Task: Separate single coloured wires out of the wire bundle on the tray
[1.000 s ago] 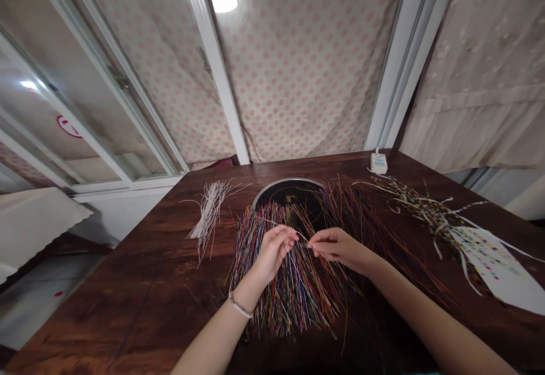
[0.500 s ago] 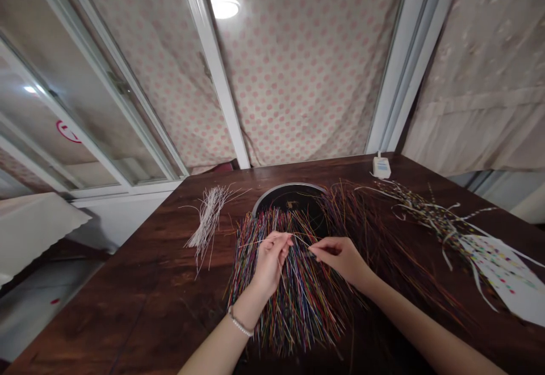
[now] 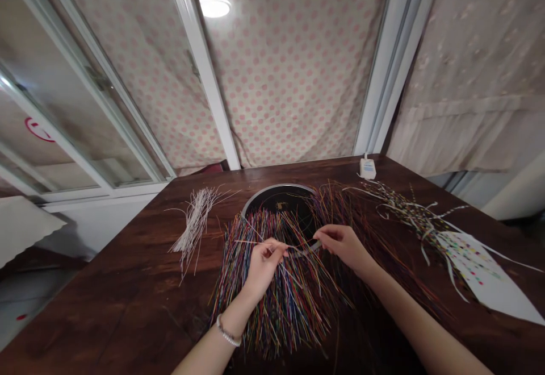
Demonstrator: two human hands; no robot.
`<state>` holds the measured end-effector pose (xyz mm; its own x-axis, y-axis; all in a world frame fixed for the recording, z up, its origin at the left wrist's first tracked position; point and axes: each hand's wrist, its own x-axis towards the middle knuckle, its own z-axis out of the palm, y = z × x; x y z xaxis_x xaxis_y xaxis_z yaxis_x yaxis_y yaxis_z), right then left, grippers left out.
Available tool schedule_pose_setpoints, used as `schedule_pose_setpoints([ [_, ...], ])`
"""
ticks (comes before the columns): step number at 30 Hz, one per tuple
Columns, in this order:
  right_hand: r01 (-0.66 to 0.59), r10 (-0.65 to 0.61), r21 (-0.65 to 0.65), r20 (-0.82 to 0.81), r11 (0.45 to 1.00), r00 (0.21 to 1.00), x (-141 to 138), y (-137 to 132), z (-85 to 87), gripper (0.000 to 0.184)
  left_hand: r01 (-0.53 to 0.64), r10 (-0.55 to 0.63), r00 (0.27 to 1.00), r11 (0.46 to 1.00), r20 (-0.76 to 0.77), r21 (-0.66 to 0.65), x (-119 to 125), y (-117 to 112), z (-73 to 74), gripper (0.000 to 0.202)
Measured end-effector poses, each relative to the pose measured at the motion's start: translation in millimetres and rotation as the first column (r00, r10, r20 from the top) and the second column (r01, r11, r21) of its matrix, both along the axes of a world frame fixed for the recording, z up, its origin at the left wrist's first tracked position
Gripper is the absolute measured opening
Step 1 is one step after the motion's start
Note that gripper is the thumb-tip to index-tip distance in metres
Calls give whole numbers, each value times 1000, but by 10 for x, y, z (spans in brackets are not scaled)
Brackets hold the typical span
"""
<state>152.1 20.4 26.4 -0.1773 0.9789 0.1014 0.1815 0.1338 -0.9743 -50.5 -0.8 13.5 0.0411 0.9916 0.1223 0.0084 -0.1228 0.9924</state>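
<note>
My left hand [image 3: 264, 264], with a beaded bracelet on its wrist, is closed in a pinch over a thick spread of thin multicoloured strands [image 3: 285, 312]. A pale thin strand [image 3: 244, 242] sticks out to the left of its fingers. My right hand [image 3: 344, 245] pinches at the right, its fingertips close to the rim of a round black tray [image 3: 266, 188]. Between the two hands a fine strand sags slightly, apparently held at both ends. The strands lie over the tray's near side and hang toward me. Whether they are wire or cord I cannot tell.
A bundle of white strands [image 3: 196, 219] lies left on the dark wooden table [image 3: 140, 267]. Reddish-brown strands [image 3: 378, 244] spread to the right. Beyond them are black-and-white strips with coloured dots [image 3: 400, 207], a dotted white sheet [image 3: 489, 275] and a small white box [image 3: 367, 169].
My hands have moved a little further apart, the left one slightly lower and the right one slightly higher in relation to the tray. The whole view has shifted, so everything sits further left.
</note>
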Motion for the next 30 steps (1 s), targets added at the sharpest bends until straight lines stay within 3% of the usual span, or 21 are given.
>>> schedule_pose_setpoints([
  [3, -71, 62, 81, 113, 994, 992, 36, 7, 40, 26, -1, 2, 1000, 1000, -23, 9, 6, -8, 2, 23],
  [6, -199, 193, 47, 119, 979, 974, -45, -41, -5, 26, -76, 78, 996, 996, -51, 48, 2, -13, -5, 26],
  [12, -293, 320, -197, 125, 936, 939, -208, -132, -171, 31, -139, 151, 984, 984, -98, 114, -3, -13, -36, 25],
  [14, -260, 280, -134, 161, 956, 946, -188, -149, -120, 35, -128, 140, 985, 985, -100, 115, 6, -15, -37, 26],
  [17, -166, 134, 113, 242, 980, 961, -115, -156, 16, 34, -90, 99, 990, 991, -96, 94, 24, -33, -14, 24],
  [19, -109, 40, 248, 271, 963, 962, -58, -128, 73, 29, -10, 13, 998, 999, -58, 53, 28, -52, 13, 21],
  [21, -40, -35, 279, 258, 959, 965, 2, -69, 69, 25, 106, -105, 994, 994, 40, -17, 19, -70, 36, 19],
  [23, -29, -13, 171, 243, 985, 970, 63, 0, 22, 26, 207, -189, 965, 974, 185, -86, 1, -78, 45, 17],
  [25, -146, 152, -44, 230, 988, 961, 115, 50, -29, 30, 254, -199, 919, 959, 340, -126, -23, -70, 36, 16],
  [27, -353, 400, -256, 166, 900, 901, 148, 57, -48, 31, 246, -157, 869, 960, 469, -135, -45, -48, 13, 15],
  [30, -624, 678, -398, -8, 672, 735, 153, 2, -20, 28, 155, -65, 845, 980, 531, -127, -67, -10, -20, 15],
])
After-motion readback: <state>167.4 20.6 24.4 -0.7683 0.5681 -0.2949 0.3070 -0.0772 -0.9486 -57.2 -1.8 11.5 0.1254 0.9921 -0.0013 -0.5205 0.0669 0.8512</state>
